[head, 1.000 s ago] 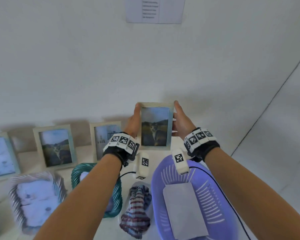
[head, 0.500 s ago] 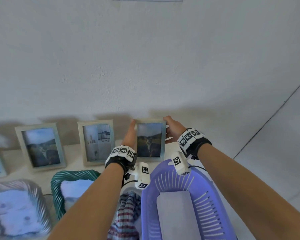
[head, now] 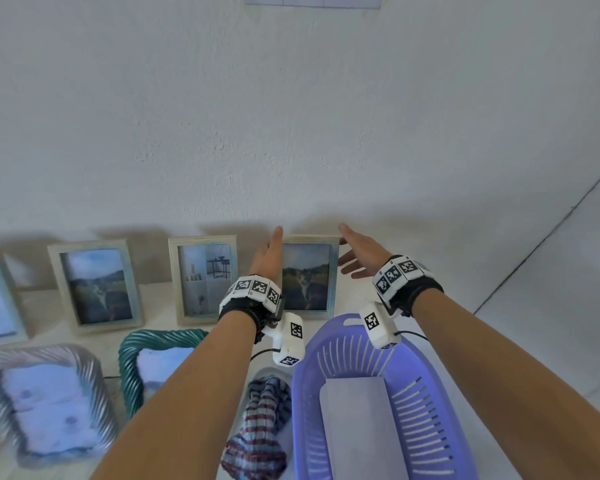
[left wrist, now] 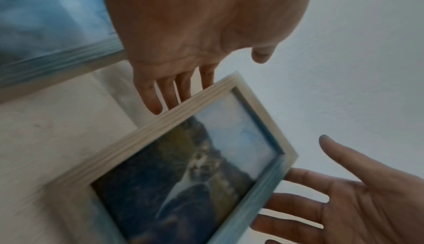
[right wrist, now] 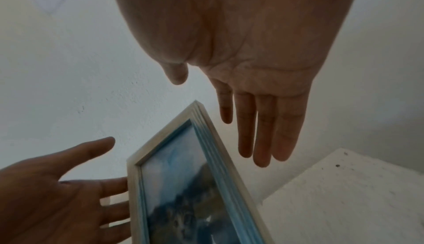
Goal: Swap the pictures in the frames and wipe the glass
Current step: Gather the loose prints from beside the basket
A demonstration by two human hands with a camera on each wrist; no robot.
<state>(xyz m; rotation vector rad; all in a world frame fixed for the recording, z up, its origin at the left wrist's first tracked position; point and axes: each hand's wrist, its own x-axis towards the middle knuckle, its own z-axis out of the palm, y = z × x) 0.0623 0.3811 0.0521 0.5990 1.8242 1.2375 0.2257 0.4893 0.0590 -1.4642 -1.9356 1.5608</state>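
A pale wooden frame with a cat picture (head: pixel 307 277) stands upright against the wall at the right end of a row of frames. My left hand (head: pixel 269 252) is beside its left edge and my right hand (head: pixel 359 252) beside its right edge. Both have straight, spread fingers and hold nothing. In the left wrist view the left fingers (left wrist: pixel 160 93) lie along the frame (left wrist: pixel 183 157); I cannot tell if they touch it. In the right wrist view the right fingers (right wrist: pixel 263 130) are clear of the frame (right wrist: pixel 183 184).
To the left stand a frame with an interior picture (head: pixel 203 280) and another cat frame (head: pixel 96 287). A teal twisted frame (head: pixel 163 362) and a silver one (head: pixel 49 400) lie flat. A striped cloth (head: pixel 264 427) lies beside a purple basket (head: pixel 426 420) holding a grey board (head: pixel 361 427).
Both hands lowered the cat frame from the air onto the surface against the wall, then let go and opened beside it.
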